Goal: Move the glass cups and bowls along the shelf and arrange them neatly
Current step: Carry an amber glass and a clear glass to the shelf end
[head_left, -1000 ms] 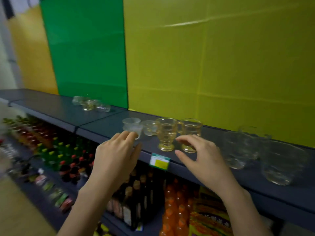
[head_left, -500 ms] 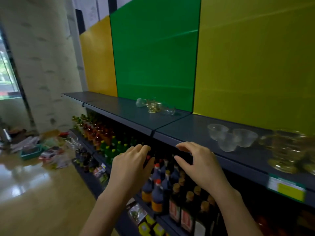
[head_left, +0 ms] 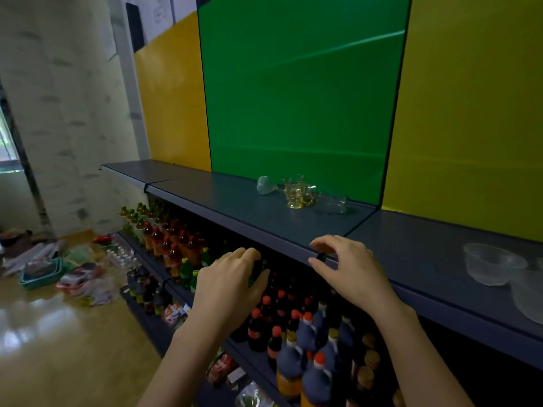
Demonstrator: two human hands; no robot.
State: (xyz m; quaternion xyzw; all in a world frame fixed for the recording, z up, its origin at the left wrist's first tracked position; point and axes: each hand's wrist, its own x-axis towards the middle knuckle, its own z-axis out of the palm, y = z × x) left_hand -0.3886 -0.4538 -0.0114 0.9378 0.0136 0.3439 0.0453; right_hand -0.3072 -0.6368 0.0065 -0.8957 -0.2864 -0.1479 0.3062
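Note:
On the dark blue shelf (head_left: 223, 198), against the green back panel, lies a small cluster of glassware: a clear glass tipped on its side (head_left: 265, 185), an amber footed glass cup (head_left: 295, 191) standing upright, and a clear glass cup (head_left: 333, 203) to its right. At the right edge stand clear glass bowls (head_left: 490, 263), one partly cut off. My left hand (head_left: 230, 284) hovers below the shelf's front edge, fingers curled loosely, holding nothing. My right hand (head_left: 349, 267) is at the shelf's front lip, fingers apart and empty.
Below the shelf, rows of bottles (head_left: 305, 342) with red, yellow and green caps fill lower shelves. Packets and a teal basket (head_left: 41, 273) lie on the shiny floor at the left. Yellow and green panels back the shelf. A pale wall stands at far left.
The view has swung left along the shelf. The amber cups near my hands have left the frame, and the far cluster by the green panel is now closer. Both hands stay empty.

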